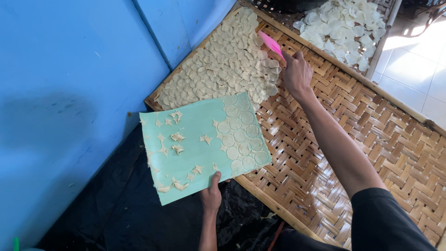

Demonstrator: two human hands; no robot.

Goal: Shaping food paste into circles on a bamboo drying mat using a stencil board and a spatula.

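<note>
My left hand (211,194) grips the near edge of a light green sheet (190,121), held flat over the corner of a woven bamboo tray (353,116). Several thin round dough discs (241,135) cover the sheet's right part; small dough scraps (177,136) are scattered on its left part. My right hand (296,72) reaches out over the tray and holds a flat pink scraper (270,44), its blade at the edge of a dense layer of pale discs (223,65) spread on the tray's far left part.
A blue wall (69,93) runs along the left. Black plastic (121,209) covers the floor below the sheet. A second tray with white discs (341,25) lies at the top right, beside white floor tiles (413,65).
</note>
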